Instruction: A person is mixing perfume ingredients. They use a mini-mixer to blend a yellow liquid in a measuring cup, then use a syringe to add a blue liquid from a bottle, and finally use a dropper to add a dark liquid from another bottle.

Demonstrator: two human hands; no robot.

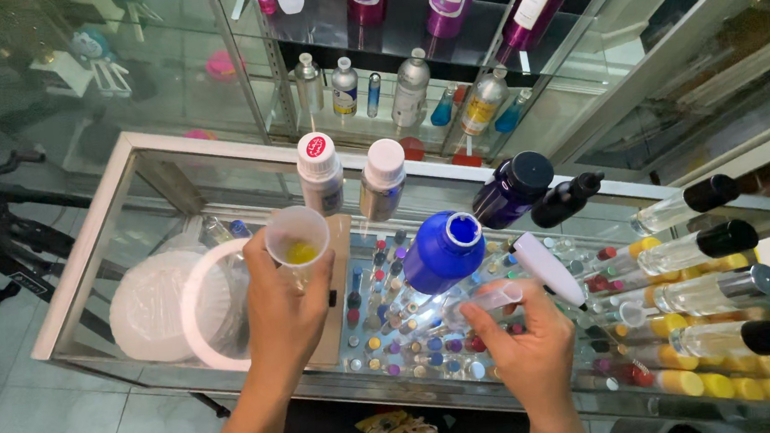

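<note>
Cup of clear plastic, w/ a little yellow liquid at the bottom, sits just left of frame centre — your left hand is wrapped shut around its lower part, holding it upright over the glass counter. Your right hand, lower right of centre, has its fingers closed on a small clear bottle lying sideways, just below the open-necked blue bottle. A white tube-shaped thing rests against the right hand's upper edge; can't tell if it's gripped. Behind the cup stand 2 silver bottles w/ white caps — upper centre. 4 clear roll-on bottles w/ black or silver caps lie at the right.
</note>
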